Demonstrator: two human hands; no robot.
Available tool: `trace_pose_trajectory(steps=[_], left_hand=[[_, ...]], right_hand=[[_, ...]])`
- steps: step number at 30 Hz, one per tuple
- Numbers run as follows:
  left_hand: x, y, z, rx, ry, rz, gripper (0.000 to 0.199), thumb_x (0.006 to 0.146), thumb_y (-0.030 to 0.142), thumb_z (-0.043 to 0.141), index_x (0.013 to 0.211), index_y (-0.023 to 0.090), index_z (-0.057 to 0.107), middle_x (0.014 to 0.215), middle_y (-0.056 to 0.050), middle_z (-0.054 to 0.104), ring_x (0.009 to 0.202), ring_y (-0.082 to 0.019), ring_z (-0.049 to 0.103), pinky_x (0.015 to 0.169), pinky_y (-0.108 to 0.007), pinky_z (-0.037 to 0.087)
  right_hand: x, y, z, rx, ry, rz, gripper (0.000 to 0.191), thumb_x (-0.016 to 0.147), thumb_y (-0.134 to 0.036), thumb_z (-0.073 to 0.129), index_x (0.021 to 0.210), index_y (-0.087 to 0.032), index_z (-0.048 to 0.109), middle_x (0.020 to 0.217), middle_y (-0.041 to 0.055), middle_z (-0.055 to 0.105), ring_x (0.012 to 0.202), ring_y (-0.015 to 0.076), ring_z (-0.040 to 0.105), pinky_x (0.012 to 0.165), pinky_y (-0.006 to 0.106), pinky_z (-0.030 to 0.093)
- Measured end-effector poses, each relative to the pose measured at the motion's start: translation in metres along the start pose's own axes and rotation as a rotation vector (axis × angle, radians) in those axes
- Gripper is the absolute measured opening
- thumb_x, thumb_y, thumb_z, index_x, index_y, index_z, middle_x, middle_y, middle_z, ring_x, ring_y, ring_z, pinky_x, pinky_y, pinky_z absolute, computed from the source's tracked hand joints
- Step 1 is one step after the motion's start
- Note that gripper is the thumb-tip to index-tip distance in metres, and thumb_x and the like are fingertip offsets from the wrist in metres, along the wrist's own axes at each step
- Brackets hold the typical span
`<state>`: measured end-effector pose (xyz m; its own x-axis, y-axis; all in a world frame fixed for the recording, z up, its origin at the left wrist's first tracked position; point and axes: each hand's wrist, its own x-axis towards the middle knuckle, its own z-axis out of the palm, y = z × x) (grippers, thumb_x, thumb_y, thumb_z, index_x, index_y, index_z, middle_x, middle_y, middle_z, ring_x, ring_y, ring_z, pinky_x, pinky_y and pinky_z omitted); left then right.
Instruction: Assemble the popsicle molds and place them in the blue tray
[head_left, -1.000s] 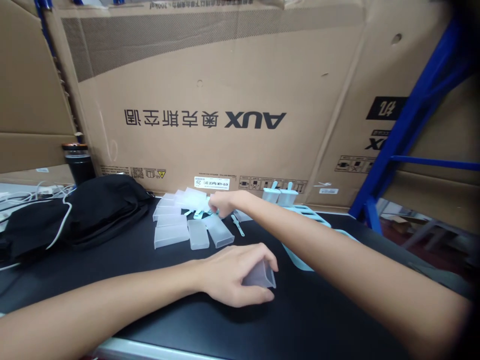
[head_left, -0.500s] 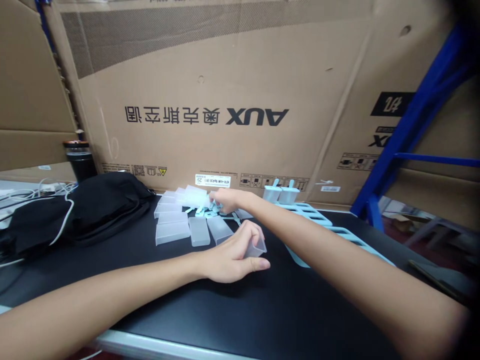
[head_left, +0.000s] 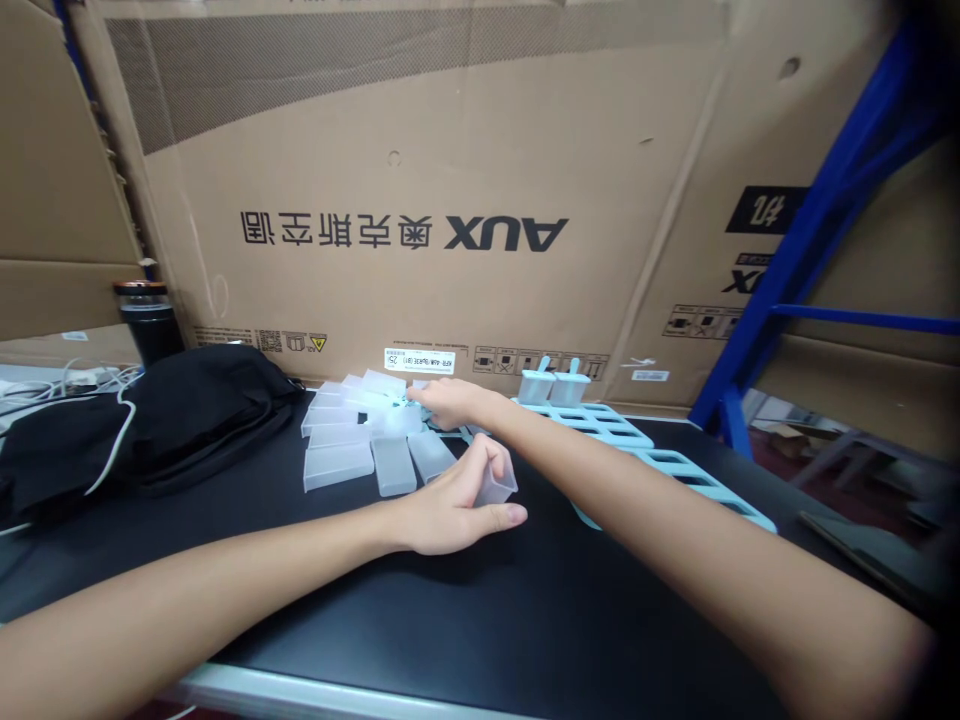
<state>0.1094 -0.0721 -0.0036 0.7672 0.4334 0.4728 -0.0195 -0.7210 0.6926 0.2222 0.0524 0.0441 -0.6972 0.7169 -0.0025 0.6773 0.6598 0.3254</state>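
Note:
My left hand (head_left: 457,500) is closed round a clear plastic popsicle mold cup (head_left: 498,484), tilted with its open end facing right, a little above the black table. Beyond it, my right hand (head_left: 442,402) reaches into a heap of parts, fingers bent together at light blue popsicle stick lids (head_left: 409,402). What those fingertips grip is hidden. Several more clear mold cups (head_left: 339,466) lie fanned around the lids. To the right, two cups with blue stick lids (head_left: 569,384) stand upright in a light blue mold rack (head_left: 619,432), which my right forearm partly covers.
A big cardboard box (head_left: 337,290) walls off the back. On the left lie a black bag (head_left: 202,415) and white cables (head_left: 124,430), with a dark bottle (head_left: 150,325) behind. A blue metal post (head_left: 780,270) and a dark flat object (head_left: 862,560) are at right.
The view has shifted slightly. A clear cup by my right hand now covers some blue lids that showed before. My left hand keeps its cup, at nearly the same spot.

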Motion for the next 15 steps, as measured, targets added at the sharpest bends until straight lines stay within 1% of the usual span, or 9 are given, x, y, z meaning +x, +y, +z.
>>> trace_pose_trajectory(steps=[2, 5, 7, 9, 12, 15], left_hand=[[0.000, 0.000, 0.001, -0.003, 0.007, -0.009, 0.032, 0.088, 0.029, 0.058, 0.094, 0.025, 0.027, 0.103, -0.003, 0.041, 0.088, -0.015, 0.042, 0.083, -0.032, 0.041], [-0.001, 0.002, 0.002, -0.038, 0.007, -0.021, 0.037, 0.084, 0.026, 0.063, 0.096, 0.024, 0.028, 0.101, -0.002, 0.044, 0.082, -0.013, 0.042, 0.077, -0.030, 0.041], [-0.002, 0.005, 0.002, -0.090, 0.014, -0.031, 0.038, 0.084, 0.028, 0.066, 0.097, 0.024, 0.030, 0.095, -0.001, 0.047, 0.076, -0.012, 0.043, 0.072, -0.028, 0.040], [-0.003, 0.008, 0.001, -0.143, 0.028, -0.042, 0.041, 0.084, 0.035, 0.069, 0.099, 0.023, 0.032, 0.084, 0.002, 0.046, 0.070, -0.011, 0.042, 0.067, -0.027, 0.037], [-0.005, 0.011, 0.000, -0.205, 0.058, -0.040, 0.052, 0.081, 0.045, 0.073, 0.109, 0.021, 0.036, 0.074, 0.005, 0.043, 0.064, -0.010, 0.040, 0.063, -0.026, 0.034], [-0.005, 0.011, 0.001, -0.252, 0.112, -0.037, 0.063, 0.082, 0.048, 0.071, 0.124, 0.021, 0.032, 0.074, 0.006, 0.043, 0.064, -0.011, 0.039, 0.064, -0.027, 0.033]], right_hand=[[0.000, 0.000, 0.005, 0.007, 0.033, -0.012, 0.052, 0.074, -0.008, 0.052, 0.126, -0.014, 0.051, 0.101, 0.0151, 0.067, 0.080, 0.0232, 0.063, 0.061, 0.029, 0.036], [-0.001, 0.002, 0.010, 0.032, 0.083, -0.013, 0.046, 0.072, -0.006, 0.051, 0.118, -0.013, 0.055, 0.096, 0.0140, 0.068, 0.075, 0.0217, 0.061, 0.059, 0.028, 0.033], [-0.003, 0.004, 0.010, 0.062, 0.135, 0.002, 0.041, 0.072, -0.005, 0.050, 0.111, -0.013, 0.058, 0.091, 0.0124, 0.068, 0.072, 0.0204, 0.060, 0.059, 0.028, 0.033], [-0.008, 0.007, 0.008, 0.106, 0.217, 0.029, 0.035, 0.074, -0.006, 0.049, 0.106, -0.014, 0.060, 0.089, 0.0101, 0.068, 0.073, 0.0188, 0.059, 0.061, 0.028, 0.034], [-0.028, 0.010, 0.004, 0.170, 0.362, 0.087, 0.023, 0.081, -0.011, 0.048, 0.099, -0.015, 0.060, 0.088, 0.0070, 0.067, 0.076, 0.0156, 0.058, 0.066, 0.026, 0.039], [-0.068, 0.008, -0.003, 0.266, 0.569, 0.164, 0.013, 0.088, -0.019, 0.047, 0.092, -0.015, 0.059, 0.079, 0.0046, 0.064, 0.070, 0.0132, 0.056, 0.066, 0.025, 0.042]])
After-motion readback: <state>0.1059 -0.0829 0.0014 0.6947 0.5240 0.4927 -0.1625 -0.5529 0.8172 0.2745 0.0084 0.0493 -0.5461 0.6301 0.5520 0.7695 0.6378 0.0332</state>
